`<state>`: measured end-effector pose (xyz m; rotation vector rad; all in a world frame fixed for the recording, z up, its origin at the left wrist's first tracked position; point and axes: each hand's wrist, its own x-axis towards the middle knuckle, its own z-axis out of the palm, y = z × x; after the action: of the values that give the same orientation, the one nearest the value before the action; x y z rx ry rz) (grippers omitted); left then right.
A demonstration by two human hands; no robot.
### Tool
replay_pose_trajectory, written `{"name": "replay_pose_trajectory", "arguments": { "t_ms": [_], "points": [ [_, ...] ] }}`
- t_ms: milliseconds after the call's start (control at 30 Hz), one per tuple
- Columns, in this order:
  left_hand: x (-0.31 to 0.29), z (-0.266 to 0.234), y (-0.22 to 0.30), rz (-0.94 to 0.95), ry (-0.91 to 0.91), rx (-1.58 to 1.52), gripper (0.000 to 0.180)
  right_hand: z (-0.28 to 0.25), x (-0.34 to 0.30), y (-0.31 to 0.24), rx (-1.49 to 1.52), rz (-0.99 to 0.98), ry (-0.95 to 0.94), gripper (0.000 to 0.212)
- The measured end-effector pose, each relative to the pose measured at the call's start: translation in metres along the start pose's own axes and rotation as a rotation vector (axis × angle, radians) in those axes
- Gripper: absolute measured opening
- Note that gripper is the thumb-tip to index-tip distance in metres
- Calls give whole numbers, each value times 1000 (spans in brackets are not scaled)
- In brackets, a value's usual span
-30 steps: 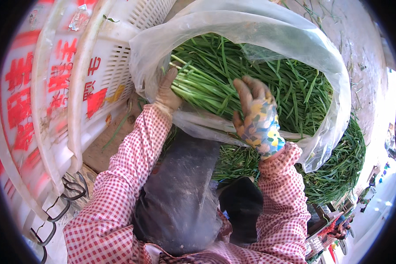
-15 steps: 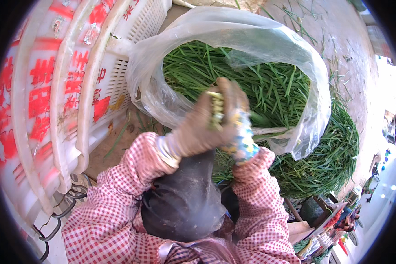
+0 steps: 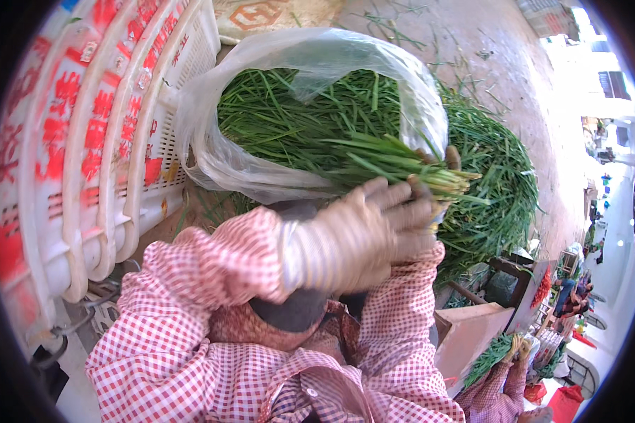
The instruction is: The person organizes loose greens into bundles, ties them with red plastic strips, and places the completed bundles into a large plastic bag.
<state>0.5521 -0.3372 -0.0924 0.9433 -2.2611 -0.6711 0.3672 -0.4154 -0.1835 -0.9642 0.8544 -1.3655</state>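
My left hand (image 3: 356, 240), in a dirty pale work glove, is open with fingers spread and smeared by motion. Its fingertips are close to a bunch of garlic chives (image 3: 395, 161); whether they touch it I cannot tell. The bunch lies sideways, green leaves to the left, pale stem ends to the right. My right hand (image 3: 453, 158), gloved too, is wrapped round the stem end and largely hidden behind the bunch and left hand. Below the leaves is a clear plastic bag (image 3: 250, 185), its mouth wide, filled with more green chives (image 3: 282, 130).
White plastic crates (image 3: 130, 141) with red markings stand at the left. A large heap of chives (image 3: 490, 180) lies right of the bag. Loose leaves are scattered on the floor (image 3: 501, 63). Another person's hands (image 3: 521, 347) hold greens at the lower right.
My hands have moved apart and to the right. The bunch, earlier held upright between both hands with its stem ends showing, now lies sideways in my right hand. My left hand has opened.
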Motion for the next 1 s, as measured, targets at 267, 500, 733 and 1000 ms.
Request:
{"name": "replay_pose_trajectory", "arguments": {
  "t_ms": [267, 500, 733, 1000],
  "points": [
    [9, 36, 117, -264, -204, -1437, 80, 26, -50, -192, -48, -692, 35, 76],
    [54, 101, 132, 91, 109, -2502, 97, 14, -178, -175, -725, -938, 36, 47],
    [34, 93, 109, -290, -193, -2359, 69, -15, -224, -242, -1112, -439, -798, 66],
    [141, 113, 170, 5, -480, -1479, 79, -110, -187, -324, -475, -111, 23, 91]
  ]
}}
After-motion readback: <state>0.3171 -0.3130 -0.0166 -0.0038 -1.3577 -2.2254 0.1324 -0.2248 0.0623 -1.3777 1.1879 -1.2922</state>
